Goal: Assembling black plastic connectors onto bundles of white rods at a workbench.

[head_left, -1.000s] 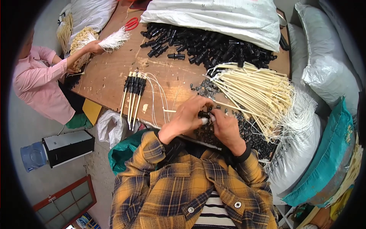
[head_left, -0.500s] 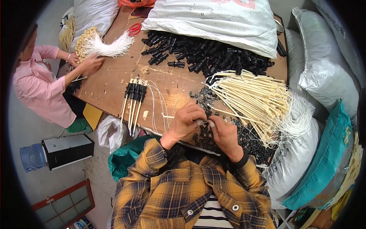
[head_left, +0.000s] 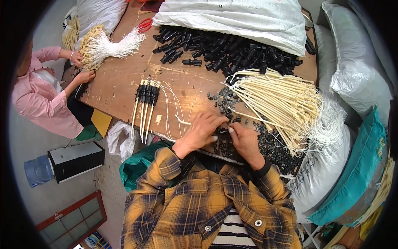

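Observation:
Both of my hands work close together above the near table edge. My left hand (head_left: 202, 132) is closed around a thin cream-coloured tube (head_left: 183, 121), whose end pokes out on its left side. My right hand (head_left: 246, 143) pinches at a short loop of white string (head_left: 222, 131) between the hands; the exact grip is partly hidden by the fingers. Small black beads (head_left: 226, 147) lie scattered beneath and around both hands. To the right is a large bundle of cream tubes (head_left: 277, 95) with white strings. Several tubes fitted with black connectors (head_left: 147, 97) lie to the left.
A pile of black connectors (head_left: 236, 52) spills from a white sack (head_left: 232, 18) at the back. Red scissors (head_left: 145, 25) lie far left. A co-worker in a pink shirt (head_left: 43, 101) handles a tube bundle with white strings (head_left: 112, 45). Full sacks (head_left: 356, 66) stand right.
My left hand has turned flatter, its fingers reaching further right over the beads. My right hand stays nearly in place. The co-worker's nearer hand has drawn back left toward the table edge.

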Tool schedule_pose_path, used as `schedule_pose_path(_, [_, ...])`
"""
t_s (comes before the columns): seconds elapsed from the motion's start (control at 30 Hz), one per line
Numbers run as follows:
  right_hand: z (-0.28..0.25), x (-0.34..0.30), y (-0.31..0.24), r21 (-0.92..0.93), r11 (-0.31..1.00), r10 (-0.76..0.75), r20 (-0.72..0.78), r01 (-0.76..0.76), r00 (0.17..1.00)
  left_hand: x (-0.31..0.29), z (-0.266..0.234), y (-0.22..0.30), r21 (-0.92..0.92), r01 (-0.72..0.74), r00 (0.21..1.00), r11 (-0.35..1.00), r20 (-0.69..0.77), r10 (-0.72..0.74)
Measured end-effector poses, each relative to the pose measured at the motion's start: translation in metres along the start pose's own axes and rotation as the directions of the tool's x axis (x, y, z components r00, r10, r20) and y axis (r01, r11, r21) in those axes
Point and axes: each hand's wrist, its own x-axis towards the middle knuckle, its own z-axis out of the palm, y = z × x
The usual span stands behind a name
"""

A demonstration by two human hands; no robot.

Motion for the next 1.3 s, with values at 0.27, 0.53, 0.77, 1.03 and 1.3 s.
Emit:
schedule_pose_path(0.27, [-0.012, 0.0, -0.008, 0.165, 0.985, -0.065, 0.088, 0.05, 0.994, 0.002, 0.009, -0.004, -0.327, 0.009, 0.995, 0.945, -0.091, -0.042])
schedule_pose_path(0.53, [-0.016, 0.002, -0.011, 0.12, 0.989, -0.099, 0.06, 0.091, 0.993, 0.004, 0.013, -0.002, -0.24, -0.174, 0.919, 0.955, -0.389, 0.07])
schedule_pose_path(0.77, [-0.018, 0.0, -0.007, 0.328, 0.937, -0.137, 0.033, 0.118, 0.99, 0.01, 0.001, 0.0, -0.111, -0.354, 0.886, 0.929, -0.358, 0.295])
schedule_pose_path(1.03, [-0.034, 0.002, -0.002, 0.309, 0.925, 0.222, 0.029, -0.22, 0.975, 0.051, -0.015, -0.063, 0.066, 0.287, 0.913, 0.956, -0.32, -0.252])
schedule_pose_path(1.3, [-0.029, 0.003, 0.013, 0.416, 0.873, 0.287, -0.014, -0.256, 0.958, 0.054, -0.007, -0.087, 0.111, 0.214, 0.902, 0.971, -0.404, -0.153])
